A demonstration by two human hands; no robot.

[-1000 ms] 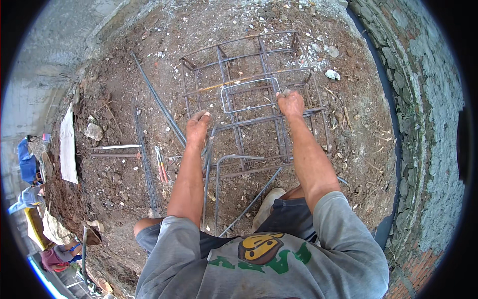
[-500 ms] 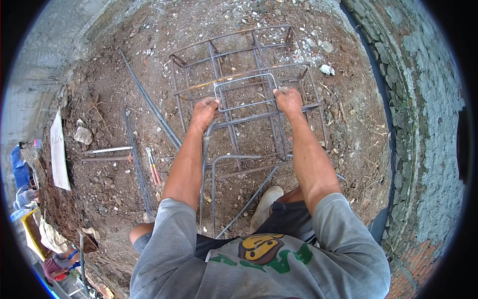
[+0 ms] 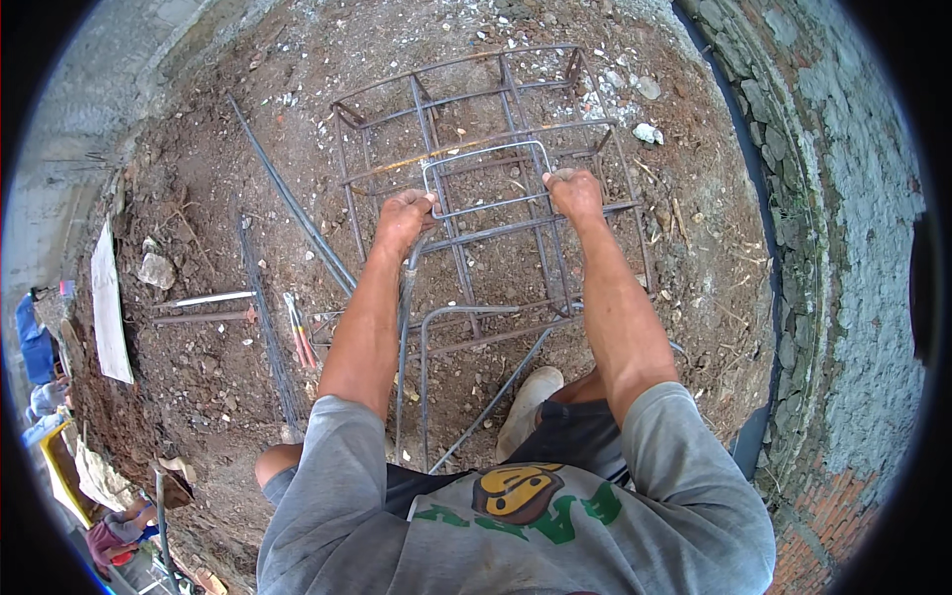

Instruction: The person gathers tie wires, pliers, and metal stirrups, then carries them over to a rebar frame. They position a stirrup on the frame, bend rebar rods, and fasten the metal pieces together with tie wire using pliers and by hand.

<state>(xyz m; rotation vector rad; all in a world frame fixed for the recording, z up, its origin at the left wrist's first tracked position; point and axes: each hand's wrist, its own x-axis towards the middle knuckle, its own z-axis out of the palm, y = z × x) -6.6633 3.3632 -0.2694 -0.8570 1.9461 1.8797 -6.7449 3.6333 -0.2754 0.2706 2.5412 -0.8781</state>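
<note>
Bare dirt ground (image 3: 198, 397) carries rebar cage (image 3: 476, 109), loose rods (image 3: 288, 203), stones (image 3: 157, 270).

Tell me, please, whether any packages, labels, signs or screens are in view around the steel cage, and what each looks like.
White flat board or sheet: on the soil at far left, long and narrow, plain white; no marking can be made out.
Printed emblem: on the person's grey shirt at the lower edge, yellow and brown rounded patch above green lettering.
No packages or screens can be made out.
</note>
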